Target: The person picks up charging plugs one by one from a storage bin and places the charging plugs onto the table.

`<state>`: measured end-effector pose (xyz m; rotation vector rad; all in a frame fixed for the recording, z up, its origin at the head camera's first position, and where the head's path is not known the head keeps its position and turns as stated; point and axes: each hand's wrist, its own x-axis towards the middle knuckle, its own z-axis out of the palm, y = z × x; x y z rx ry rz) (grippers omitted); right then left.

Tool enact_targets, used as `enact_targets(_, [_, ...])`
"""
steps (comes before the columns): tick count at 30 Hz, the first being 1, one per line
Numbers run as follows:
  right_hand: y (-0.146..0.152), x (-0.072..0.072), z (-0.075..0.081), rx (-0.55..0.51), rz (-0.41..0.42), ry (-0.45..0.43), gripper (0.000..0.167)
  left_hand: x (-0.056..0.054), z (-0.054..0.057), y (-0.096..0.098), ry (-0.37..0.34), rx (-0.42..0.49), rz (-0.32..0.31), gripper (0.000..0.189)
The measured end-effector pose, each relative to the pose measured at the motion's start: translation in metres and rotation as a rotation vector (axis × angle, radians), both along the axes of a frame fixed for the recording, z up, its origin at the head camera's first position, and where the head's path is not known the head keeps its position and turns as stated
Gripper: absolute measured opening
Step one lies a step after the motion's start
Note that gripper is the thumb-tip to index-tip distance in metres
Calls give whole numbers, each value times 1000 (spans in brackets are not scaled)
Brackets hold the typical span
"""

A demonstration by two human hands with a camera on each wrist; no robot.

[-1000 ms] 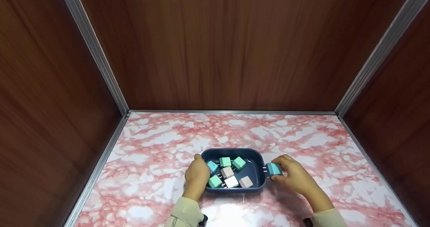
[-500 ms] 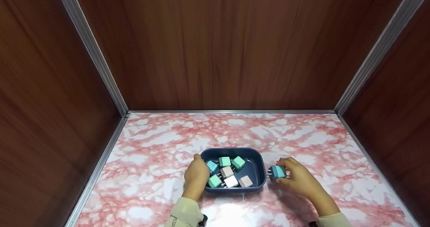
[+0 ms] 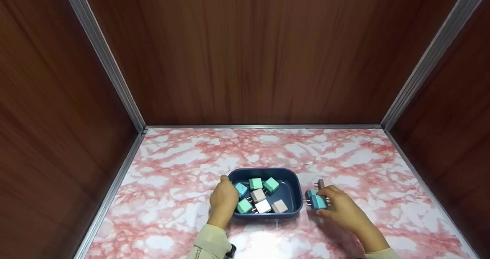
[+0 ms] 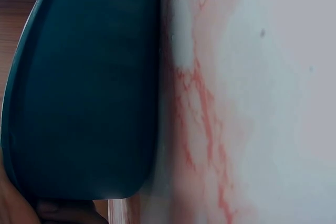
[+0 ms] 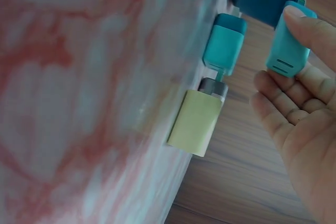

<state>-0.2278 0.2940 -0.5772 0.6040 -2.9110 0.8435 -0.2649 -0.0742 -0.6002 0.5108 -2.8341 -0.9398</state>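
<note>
My left hand (image 3: pixel 224 197) grips the left end of a dark blue box (image 3: pixel 289 188); its fingers show at the bottom left of the left wrist view, against the box wall (image 4: pixel 89 87). Several charger plugs lie in the box: mint green, blue, white and pinkish, with metal prongs. Just right of the box, my right hand (image 3: pixel 342 209) pinches a teal charger plug (image 3: pixel 318 202) between thumb and fingers, clear in the right wrist view (image 5: pixel 289 51). Behind it a second teal plug (image 5: pixel 224 43) rests on the table, followed there by a beige plug (image 5: pixel 195 121).
A pinkish plug (image 3: pixel 324 183) lies beyond the right hand's fingertips. The table (image 3: pixel 183 159) has a red and white marbled top. Brown wood-grain panels (image 3: pixel 245 59) with grey metal edging enclose it at the back and both sides.
My right hand has shifted slightly right and toward the person, away from the box's end. The second teal plug and the pinkish plug now show beside it. The left hand stays put.
</note>
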Motion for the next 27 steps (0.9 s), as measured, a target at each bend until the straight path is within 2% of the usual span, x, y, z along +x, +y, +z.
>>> enact_targets(9, [0, 4, -9, -9, 56, 6, 47, 0, 0, 0, -3, 2, -4, 42])
enact_targets(21, [-4, 7, -18, 69, 10, -2, 47, 0, -2, 0, 13, -1, -2, 37])
enact_targets(27, [-5, 7, -20, 83, 27, -1, 47, 0, -1, 0, 9, 6, -4, 38])
